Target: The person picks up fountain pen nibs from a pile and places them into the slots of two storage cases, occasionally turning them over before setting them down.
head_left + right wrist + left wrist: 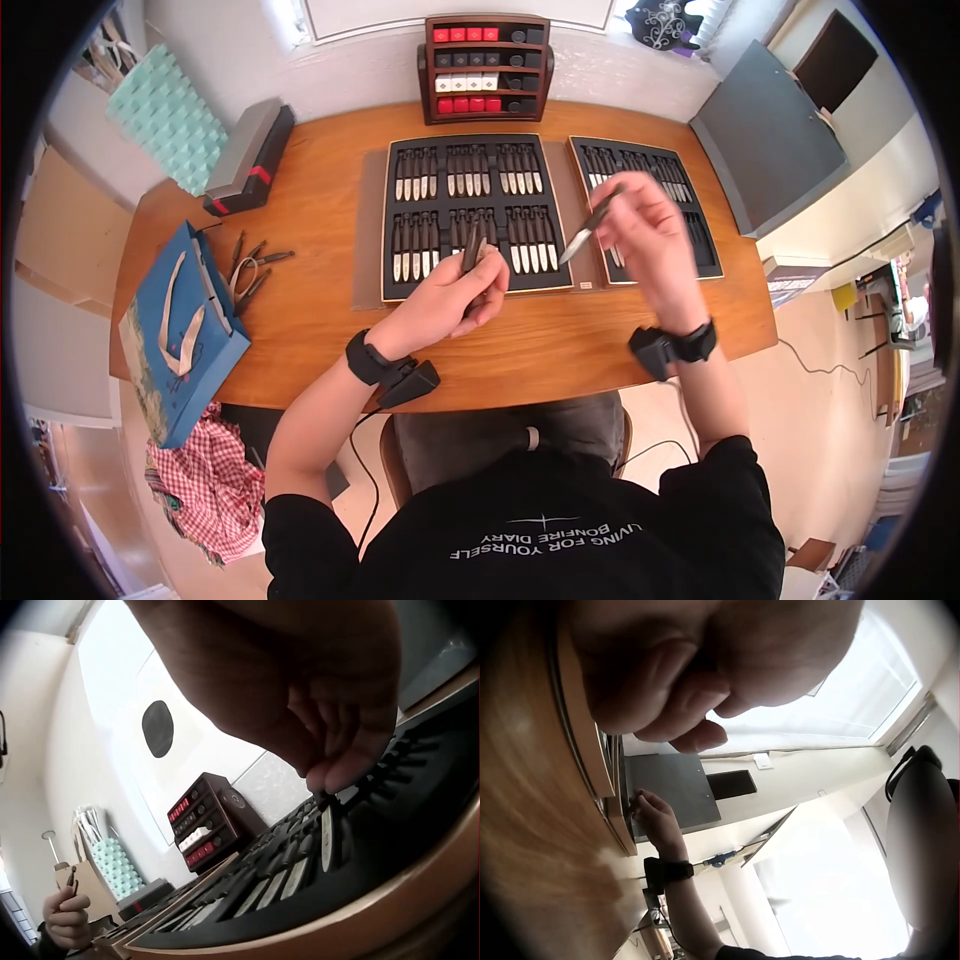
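My left hand (455, 300) grips slim dark-handled tools (473, 248), tips up, over the front edge of the left tray (392, 292); how many is unclear. Thumb and fingers of my right hand (650, 235) pinch another dark-handled piece (598, 215) with a silvery blade slanting down between the two trays. In the right wrist view, the right hand (330, 697) holds a blade-like piece (327, 838) by its top over the slotted black tray (375, 877). Curled fingers of the left hand (660, 690) fill the top of the left wrist view, where its tools are hidden.
The right tray (712, 272) holds rows of similar pieces. Behind stands a wooden rack (548, 72) of red, black and white blocks. At the left are a blue bag (205, 340), loose dark tools (240, 270) and a grey-black box (250, 160).
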`<state>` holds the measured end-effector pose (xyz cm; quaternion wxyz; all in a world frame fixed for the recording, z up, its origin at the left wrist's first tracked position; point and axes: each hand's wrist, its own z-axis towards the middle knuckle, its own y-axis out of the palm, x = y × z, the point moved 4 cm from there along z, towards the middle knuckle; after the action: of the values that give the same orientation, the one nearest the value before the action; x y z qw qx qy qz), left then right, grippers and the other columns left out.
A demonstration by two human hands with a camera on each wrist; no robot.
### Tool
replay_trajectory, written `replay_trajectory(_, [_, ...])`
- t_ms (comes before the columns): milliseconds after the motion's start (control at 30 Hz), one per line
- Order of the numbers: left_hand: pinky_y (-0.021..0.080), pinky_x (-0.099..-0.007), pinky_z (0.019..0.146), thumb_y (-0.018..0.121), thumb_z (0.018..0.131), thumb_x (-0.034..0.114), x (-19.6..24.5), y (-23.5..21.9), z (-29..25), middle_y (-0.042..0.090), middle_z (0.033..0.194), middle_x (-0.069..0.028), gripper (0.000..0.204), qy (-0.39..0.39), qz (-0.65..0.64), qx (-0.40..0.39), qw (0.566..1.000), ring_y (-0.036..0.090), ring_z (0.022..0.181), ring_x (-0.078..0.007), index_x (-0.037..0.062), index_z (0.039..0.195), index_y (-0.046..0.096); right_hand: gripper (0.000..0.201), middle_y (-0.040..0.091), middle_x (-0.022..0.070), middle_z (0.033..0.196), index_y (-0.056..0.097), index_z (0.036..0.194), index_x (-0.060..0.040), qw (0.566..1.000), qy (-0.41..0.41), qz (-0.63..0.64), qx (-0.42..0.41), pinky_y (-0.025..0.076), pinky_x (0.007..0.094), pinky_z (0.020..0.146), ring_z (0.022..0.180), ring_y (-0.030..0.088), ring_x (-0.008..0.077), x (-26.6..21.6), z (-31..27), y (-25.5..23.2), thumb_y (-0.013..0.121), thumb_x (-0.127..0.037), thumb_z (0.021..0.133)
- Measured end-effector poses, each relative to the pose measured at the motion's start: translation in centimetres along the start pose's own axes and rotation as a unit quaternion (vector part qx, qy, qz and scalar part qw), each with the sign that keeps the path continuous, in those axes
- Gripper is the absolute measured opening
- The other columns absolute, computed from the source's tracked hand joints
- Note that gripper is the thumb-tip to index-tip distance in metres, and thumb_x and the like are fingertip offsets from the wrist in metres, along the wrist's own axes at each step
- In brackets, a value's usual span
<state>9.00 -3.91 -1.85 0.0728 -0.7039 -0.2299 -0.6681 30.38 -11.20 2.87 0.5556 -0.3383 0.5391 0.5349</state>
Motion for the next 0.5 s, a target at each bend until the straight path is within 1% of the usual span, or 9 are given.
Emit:
replay_trajectory(100, [0.026,-0.0201,0.038,0.032,0.105,0.037,0.3,0.2,-0.1,0.045,0.058,-0.0003,0.037,-0.006,0.004,0.003,1.000,0.032,0.041,-0.0045,0.0088,0.087,0.047,0.015,0.065,0.0000,0.092,0.062,0.106,-0.0015,0.983,-0.022,-0.181,0.037,0.046,0.0191,0.068,0.072,0.055,0.0040,-2.9,0.9,-5.9,0.057,-0.010,0.094])
replay_trajectory(133, [0.026,-0.0211,0.039,0.032,0.105,0.039,0.2,0.2,-0.2,0.044,0.058,0.0000,0.039,-0.016,0.009,0.008,1.000,0.032,0.042,-0.0051,0.0080,0.086,0.046,0.015,0.065,0.0013,0.091,0.062,0.105,0.0000,0.975,-0.008,-0.218,0.032,0.046,0.0193,0.068,0.071,0.055,0.0042,-3.2,1.2,-8.0,0.057,-0.009,0.094])
replay_trajectory(200, [0.026,-0.0216,0.039,0.032,0.104,0.039,0.1,0.3,-0.2,0.045,0.058,0.0000,0.038,-0.022,0.009,0.007,1.000,0.032,0.042,-0.0053,0.0082,0.085,0.046,0.015,0.065,0.0022,0.088,0.062,0.104,0.0014,0.950,0.039,-0.300,0.080,0.047,0.0196,0.067,0.070,0.055,0.0048,-2.7,1.4,-12.0,0.056,-0.008,0.094])
replay_trajectory(233, [0.027,-0.0205,0.039,0.032,0.104,0.038,-0.1,0.3,-0.1,0.045,0.058,-0.0002,0.037,-0.022,0.009,0.001,1.000,0.032,0.041,-0.0049,0.0088,0.087,0.047,0.015,0.065,0.0022,0.088,0.062,0.104,0.0014,0.949,0.039,-0.302,0.080,0.047,0.0196,0.067,0.070,0.055,0.0048,-2.2,1.4,-13.5,0.056,-0.008,0.094])
replay_trajectory(267, [0.027,-0.0193,0.039,0.032,0.104,0.038,-0.2,0.4,-0.1,0.045,0.058,-0.0004,0.036,-0.022,0.010,-0.005,1.000,0.032,0.041,-0.0044,0.0095,0.088,0.047,0.015,0.065,0.0023,0.086,0.062,0.104,0.0016,0.940,0.070,-0.322,0.082,0.047,0.0200,0.066,0.070,0.056,0.0053,-1.4,1.3,-14.9,0.056,-0.007,0.094])
replay_trajectory(300, [0.027,-0.0193,0.039,0.032,0.104,0.038,-0.2,0.4,0.0,0.045,0.058,-0.0004,0.036,-0.022,0.010,-0.007,1.000,0.032,0.041,-0.0044,0.0095,0.088,0.047,0.015,0.065,0.0024,0.084,0.062,0.104,0.0017,0.931,0.101,-0.341,0.085,0.047,0.0204,0.065,0.070,0.056,0.0057,-0.6,1.2,-15.7,0.056,-0.007,0.093])
replay_trajectory(400, [0.027,-0.0192,0.039,0.032,0.105,0.037,0.0,0.4,-0.1,0.045,0.058,-0.0004,0.036,-0.025,0.018,0.003,1.000,0.032,0.041,-0.0043,0.0095,0.088,0.047,0.015,0.065,0.0022,0.083,0.062,0.103,0.0017,0.920,0.119,-0.366,0.074,0.048,0.0205,0.064,0.070,0.057,0.0062,1.0,1.0,-17.1,0.055,-0.007,0.093])
replay_trajectory(467, [0.027,-0.0191,0.039,0.032,0.105,0.037,0.0,0.3,0.0,0.045,0.058,-0.0004,0.036,-0.023,0.018,-0.001,1.000,0.032,0.041,-0.0043,0.0095,0.088,0.047,0.015,0.064,0.0026,0.082,0.063,0.103,0.0025,0.919,0.115,-0.368,0.080,0.049,0.0213,0.064,0.070,0.057,0.0067,1.8,0.9,-17.3,0.056,-0.007,0.092])
replay_trajectory(500, [0.027,-0.0191,0.039,0.032,0.105,0.037,0.0,0.3,0.1,0.045,0.057,-0.0004,0.035,-0.019,0.017,-0.003,1.000,0.032,0.041,-0.0043,0.0095,0.088,0.047,0.016,0.064,0.0026,0.081,0.063,0.102,0.0029,0.907,0.110,-0.400,0.077,0.049,0.0216,0.065,0.070,0.058,0.0070,2.1,0.7,-17.2,0.057,-0.007,0.092])
